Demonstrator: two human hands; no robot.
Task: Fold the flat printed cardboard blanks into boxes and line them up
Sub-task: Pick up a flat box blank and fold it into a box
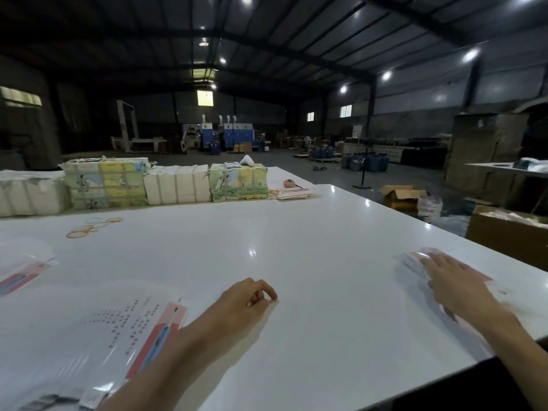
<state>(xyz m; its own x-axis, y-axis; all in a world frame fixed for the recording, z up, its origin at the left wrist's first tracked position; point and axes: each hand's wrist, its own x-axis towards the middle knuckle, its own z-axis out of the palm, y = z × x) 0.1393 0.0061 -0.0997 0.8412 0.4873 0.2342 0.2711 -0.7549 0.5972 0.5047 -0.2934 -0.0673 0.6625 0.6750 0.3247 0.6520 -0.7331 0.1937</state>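
On the white table (296,247), a pile of flat printed blanks (103,330) with red and blue bands lies at the near left. My left hand (246,298) rests on the bare table in the middle, fingers curled, holding nothing. My right hand (453,280) lies flat with straight fingers on a blurred stack of white and pink blanks (412,259) near the right edge. Another pile of blanks (20,268) sits at the far left.
Tied bundles of printed cardboard (237,180) and white bundles (176,185) line the table's far side. Rubber bands (89,228) lie loose in front of them. Brown cartons (504,235) stand on the floor beyond the right edge.
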